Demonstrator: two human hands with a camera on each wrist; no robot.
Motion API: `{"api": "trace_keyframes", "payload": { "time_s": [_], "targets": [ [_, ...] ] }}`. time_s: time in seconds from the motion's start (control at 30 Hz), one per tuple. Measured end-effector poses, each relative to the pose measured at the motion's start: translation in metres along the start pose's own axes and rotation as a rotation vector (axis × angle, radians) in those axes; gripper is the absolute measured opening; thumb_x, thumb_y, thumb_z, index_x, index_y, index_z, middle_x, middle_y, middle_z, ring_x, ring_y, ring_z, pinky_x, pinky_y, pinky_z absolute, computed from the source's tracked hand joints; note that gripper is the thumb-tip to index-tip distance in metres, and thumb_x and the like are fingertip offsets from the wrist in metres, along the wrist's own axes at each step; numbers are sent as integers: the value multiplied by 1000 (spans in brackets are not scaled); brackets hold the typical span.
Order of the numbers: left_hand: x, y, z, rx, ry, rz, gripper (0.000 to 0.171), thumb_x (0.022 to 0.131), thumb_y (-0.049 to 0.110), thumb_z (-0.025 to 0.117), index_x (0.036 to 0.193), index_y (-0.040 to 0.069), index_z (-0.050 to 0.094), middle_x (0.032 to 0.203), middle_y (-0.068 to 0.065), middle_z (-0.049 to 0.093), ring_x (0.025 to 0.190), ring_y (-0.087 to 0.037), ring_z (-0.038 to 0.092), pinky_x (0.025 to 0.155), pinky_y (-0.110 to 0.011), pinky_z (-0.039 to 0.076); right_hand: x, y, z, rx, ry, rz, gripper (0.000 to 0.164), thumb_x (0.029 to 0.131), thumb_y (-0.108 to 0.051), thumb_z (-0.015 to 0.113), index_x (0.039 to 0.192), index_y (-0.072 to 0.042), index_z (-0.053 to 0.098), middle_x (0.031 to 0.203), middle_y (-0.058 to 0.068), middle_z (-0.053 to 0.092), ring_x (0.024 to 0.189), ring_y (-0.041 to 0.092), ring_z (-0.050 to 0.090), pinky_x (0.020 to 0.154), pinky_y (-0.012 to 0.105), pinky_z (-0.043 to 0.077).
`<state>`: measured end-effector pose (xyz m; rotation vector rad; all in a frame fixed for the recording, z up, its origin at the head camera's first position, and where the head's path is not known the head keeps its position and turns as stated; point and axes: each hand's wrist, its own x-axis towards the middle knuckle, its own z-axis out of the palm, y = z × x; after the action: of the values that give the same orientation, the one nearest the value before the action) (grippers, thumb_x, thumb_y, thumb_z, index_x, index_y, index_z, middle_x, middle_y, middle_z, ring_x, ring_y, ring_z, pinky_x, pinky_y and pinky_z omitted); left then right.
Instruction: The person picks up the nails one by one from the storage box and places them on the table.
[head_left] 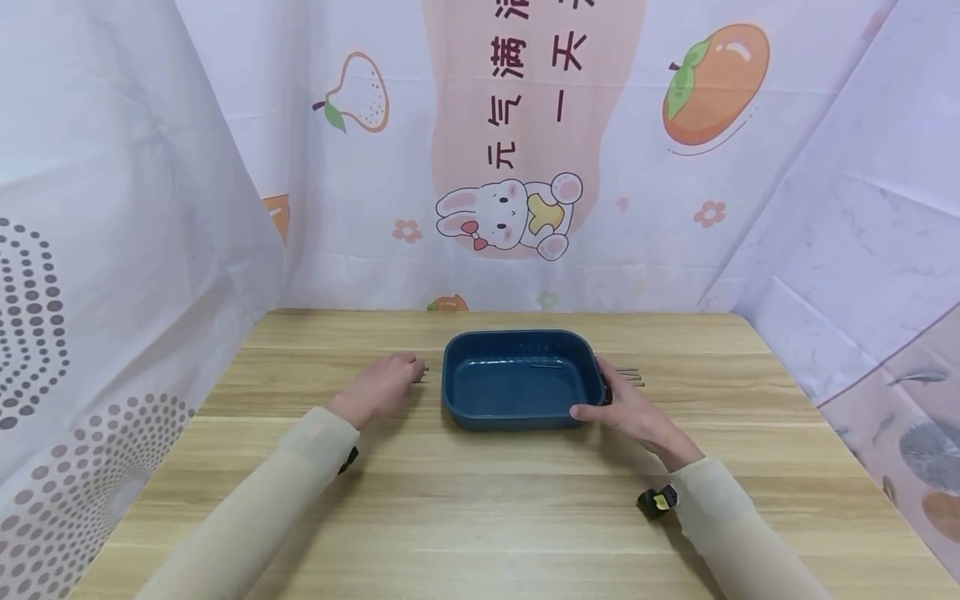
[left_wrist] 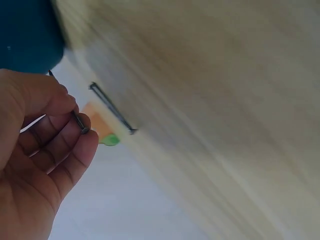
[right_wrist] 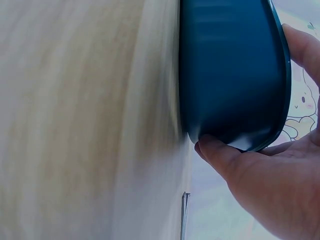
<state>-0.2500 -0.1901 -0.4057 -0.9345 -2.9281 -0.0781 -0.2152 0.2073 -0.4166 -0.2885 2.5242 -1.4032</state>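
A dark blue rectangular box (head_left: 517,421) stands on the wooden table, with one thin nail (head_left: 546,366) lying inside by its far wall. My left hand (head_left: 382,385) is just left of the box. Between thumb and fingertips it pinches a nail (left_wrist: 79,120), head end showing. Beyond those fingers more nails (left_wrist: 112,107) lie on the tabletop. At the box's right end my right hand (head_left: 626,412) grips the wall, its thumb at the near corner of the rim and the other fingers along the outer side.
Several nails (head_left: 632,377) lie on the table right of the box, just past my right hand. A printed white curtain (head_left: 360,208) hangs along the table's back edge, and more sheets hang at both sides. Bare wood (head_left: 480,517) spreads in front of the box.
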Motion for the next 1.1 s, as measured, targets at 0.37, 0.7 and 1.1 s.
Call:
{"api": "trace_keyframes", "payload": {
  "time_s": [0.37, 0.7, 1.1],
  "targets": [
    [3, -11, 12, -2, -82, -64, 16, 87, -4, 63, 100, 4, 67, 94, -8, 62, 88, -24, 63, 78, -38, 53, 1, 2, 1, 26, 2, -4, 104, 81, -32, 76, 154, -10, 5, 157, 17, 9, 141, 38, 13, 109, 61, 16],
    [6, -14, 15, -47, -82, -103, 13, 89, -1, 60, 96, 8, 67, 94, -6, 63, 88, -22, 62, 78, -39, 52, -1, 1, -1, 22, -8, -10, 105, 81, -32, 76, 154, -9, 3, 157, 20, 8, 141, 41, 13, 109, 62, 17],
    [9, -16, 18, -59, -90, -121, 13, 89, 0, 60, 94, 9, 67, 92, -5, 63, 86, -20, 61, 78, -40, 52, -3, -1, -1, 34, -8, -18, 105, 81, -32, 76, 154, -10, 4, 157, 20, 8, 141, 40, 14, 109, 62, 17]
  ]
}}
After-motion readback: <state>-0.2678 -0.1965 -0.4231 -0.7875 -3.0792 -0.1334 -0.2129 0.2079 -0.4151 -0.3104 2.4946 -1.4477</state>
